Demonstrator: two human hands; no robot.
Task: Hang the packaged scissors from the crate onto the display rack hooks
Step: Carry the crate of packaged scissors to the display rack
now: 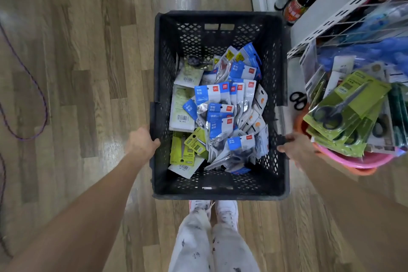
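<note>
From the head view, your left hand (143, 142) and right hand (294, 147) curl their fingers over opposite side rims of the black perforated plastic crate (220, 192). The blue-and-silver packaged scissors (220, 115) lie heaped between them; the white wire display rack (344, 10) stands to your right, nearer the right hand.

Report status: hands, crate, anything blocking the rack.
Left hand and right hand each grip a side of the black crate. Packaged scissors still inside. Rack hooks already crowded with packs.
</note>
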